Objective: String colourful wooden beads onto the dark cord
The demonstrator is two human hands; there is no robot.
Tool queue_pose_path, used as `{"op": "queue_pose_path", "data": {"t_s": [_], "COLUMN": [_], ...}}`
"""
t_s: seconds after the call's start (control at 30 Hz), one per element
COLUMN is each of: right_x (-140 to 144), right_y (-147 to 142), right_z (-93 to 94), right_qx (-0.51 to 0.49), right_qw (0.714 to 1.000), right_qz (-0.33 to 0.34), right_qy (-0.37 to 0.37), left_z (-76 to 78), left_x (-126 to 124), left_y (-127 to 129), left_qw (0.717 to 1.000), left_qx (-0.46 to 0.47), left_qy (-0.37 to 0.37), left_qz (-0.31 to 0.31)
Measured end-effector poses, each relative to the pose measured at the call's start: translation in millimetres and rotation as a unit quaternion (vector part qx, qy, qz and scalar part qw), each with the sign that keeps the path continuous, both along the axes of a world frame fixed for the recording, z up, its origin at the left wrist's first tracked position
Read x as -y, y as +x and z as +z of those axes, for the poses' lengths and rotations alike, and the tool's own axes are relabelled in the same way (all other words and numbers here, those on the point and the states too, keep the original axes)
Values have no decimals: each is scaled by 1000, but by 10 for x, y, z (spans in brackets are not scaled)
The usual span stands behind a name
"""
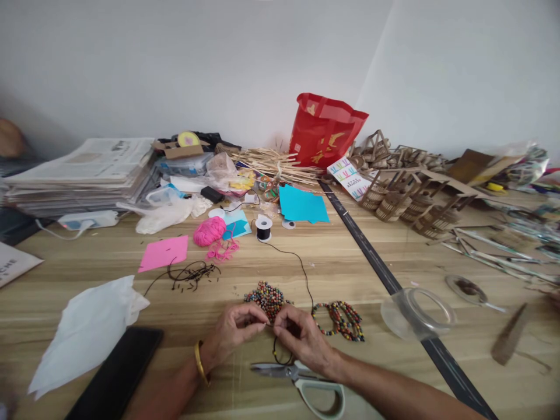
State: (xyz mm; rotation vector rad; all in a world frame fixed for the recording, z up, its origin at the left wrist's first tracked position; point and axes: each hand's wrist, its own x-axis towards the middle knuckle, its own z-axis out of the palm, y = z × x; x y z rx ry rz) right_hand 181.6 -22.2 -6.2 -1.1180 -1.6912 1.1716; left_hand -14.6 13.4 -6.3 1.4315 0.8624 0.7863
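Observation:
My left hand (234, 332), with a gold bangle at the wrist, is closed in a pinch on something tiny; what it is I cannot make out. Fingertips nearly touching it, my right hand (304, 338) pinches a thin black cord (301, 265). That cord trails back to a spool (263, 227), and a short loop with a few beads hangs below the hand. Just beyond my fingers lies a pile of multicoloured beads (266, 297). Finished-looking beaded bracelets (345, 321) rest to the right. Scissors (319, 388) lie under my right wrist, blades pointing left.
Left are a black phone-like slab (116, 373), white paper (87, 332), cut black cord pieces (192, 274) and pink yarn (210, 231). Stacked newspapers (87, 169) and a red bag (326, 131) stand behind. Clear tape rolls (417, 315) and small woven baskets (394, 204) sit right.

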Motion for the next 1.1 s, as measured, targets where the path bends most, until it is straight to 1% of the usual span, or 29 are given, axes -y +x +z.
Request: {"op": "queue_pose_path", "data": {"t_s": [0.3,0.6,0.77,0.97,1.1], "right_x": [7,3,-2,-8,-9], "right_y": [-7,-11,-12,-8,-2], "right_z": [18,-7,-9,-36,-29], "right_qx": [-7,-11,-12,-16,-12], "right_qw": [1000,1000,1000,1000,1000], "right_qz": [-4,-7,-4,6,6], "right_qy": [-7,-12,-16,-19,-9], "left_z": [-33,23,52,50,48], "left_x": [-12,-5,4,6,3], "left_y": [5,12,28,37,35], "left_qw": [1000,1000,1000,999,999], "left_qx": [12,7,12,9,2], "left_qy": [-6,4,24,31,30], "left_qz": [4,-3,-8,-18,-13]}}
